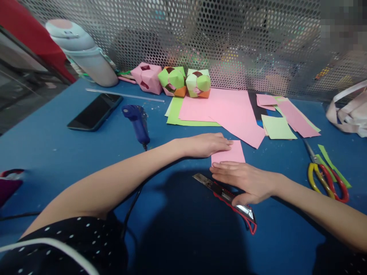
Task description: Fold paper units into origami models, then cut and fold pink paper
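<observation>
A small pink square of paper (229, 151) lies on the blue table in front of me. My left hand (207, 145) rests flat on its left side, fingers stretched out. Across its near edge lies my right hand (243, 178), also flat, with the fingers extended and the thumb spread apart. Just below the right hand is a utility knife (220, 193) with its blade out and a red edge; the right thumb is over its body, and I cannot tell whether they touch. Part of the pink square is hidden under the fingers.
Folded paper balls (147, 78) stand along the perforated metal panel (229, 46). Larger pink sheets (226, 107) and a light green square (278, 126) lie ahead. Scissors (327, 177) are at right; a blue glue gun (138, 124), a phone (96, 111) and a bottle (88, 57) are at left.
</observation>
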Tool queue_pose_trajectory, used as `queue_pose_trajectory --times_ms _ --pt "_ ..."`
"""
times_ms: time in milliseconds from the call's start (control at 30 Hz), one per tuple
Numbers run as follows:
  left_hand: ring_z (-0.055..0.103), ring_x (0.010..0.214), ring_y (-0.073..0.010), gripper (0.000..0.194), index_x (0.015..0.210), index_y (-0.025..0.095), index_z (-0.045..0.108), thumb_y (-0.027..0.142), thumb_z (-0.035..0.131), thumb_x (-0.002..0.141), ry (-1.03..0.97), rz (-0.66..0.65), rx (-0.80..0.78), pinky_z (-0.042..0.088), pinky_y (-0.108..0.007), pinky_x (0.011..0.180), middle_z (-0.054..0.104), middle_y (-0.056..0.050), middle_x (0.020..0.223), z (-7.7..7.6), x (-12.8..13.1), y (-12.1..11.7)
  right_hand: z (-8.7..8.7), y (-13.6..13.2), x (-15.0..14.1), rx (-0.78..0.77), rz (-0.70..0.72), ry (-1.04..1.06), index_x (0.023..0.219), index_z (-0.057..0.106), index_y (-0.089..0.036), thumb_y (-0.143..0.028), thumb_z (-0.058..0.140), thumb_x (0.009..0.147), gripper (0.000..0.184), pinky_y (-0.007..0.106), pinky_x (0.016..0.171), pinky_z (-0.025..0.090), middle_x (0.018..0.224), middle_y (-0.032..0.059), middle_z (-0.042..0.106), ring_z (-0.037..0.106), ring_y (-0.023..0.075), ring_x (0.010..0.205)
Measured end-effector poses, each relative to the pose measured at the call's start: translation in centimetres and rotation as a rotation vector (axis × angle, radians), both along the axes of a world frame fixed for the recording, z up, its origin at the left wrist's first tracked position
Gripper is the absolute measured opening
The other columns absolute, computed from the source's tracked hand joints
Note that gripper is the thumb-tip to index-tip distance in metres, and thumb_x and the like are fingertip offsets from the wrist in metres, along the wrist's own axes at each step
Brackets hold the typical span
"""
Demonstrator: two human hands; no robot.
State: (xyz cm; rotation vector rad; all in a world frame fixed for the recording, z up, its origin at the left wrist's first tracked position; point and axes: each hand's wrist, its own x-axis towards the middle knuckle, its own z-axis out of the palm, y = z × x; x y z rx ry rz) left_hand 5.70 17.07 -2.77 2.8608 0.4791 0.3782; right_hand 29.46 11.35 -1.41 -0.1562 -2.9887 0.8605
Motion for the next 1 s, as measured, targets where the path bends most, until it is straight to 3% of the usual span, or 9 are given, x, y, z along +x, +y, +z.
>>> queue_pose_trajectory --times_ms 533,800,1000 --pt "0.058 0.121 -0.0221 0.040 0.131 0.017 0.060 0.008 0.041 0.096 0.029 0.007 -0.008 0.046 -0.038 0.100 0.056 -0.012 0.145 1.1 0.1 -0.5 -0.2 -0.8 0.0 0.064 0.009 0.062 0.145 0.045 -0.002 -0.063 0.051 0.092 0.081 0.045 0.122 0.026 0.155 0.0227 0.038 0.031 0.0297 0.148" --pt "0.056 0.126 -0.0191 0.045 0.133 0.016 0.058 0.003 0.037 0.096 0.050 0.010 0.000 0.044 -0.035 0.103 0.054 -0.013 0.147 0.8 0.1 -0.4 -0.4 -2.0 6.5 0.048 -0.114 0.023 0.155 0.030 -0.012 -0.059 0.047 0.096 0.077 0.049 0.122 0.026 0.158 0.0169 0.037 0.030 0.0268 0.149" --pt "0.057 0.124 -0.0220 0.043 0.132 0.016 0.060 0.005 0.040 0.096 0.010 0.017 -0.011 0.046 -0.037 0.102 0.057 -0.014 0.144 0.8 0.2 -0.5 0.7 -2.1 8.8 0.003 -0.286 0.134 0.155 0.032 -0.024 -0.054 0.039 0.101 0.063 0.044 0.114 0.040 0.149 0.0084 0.053 0.049 0.0227 0.137"
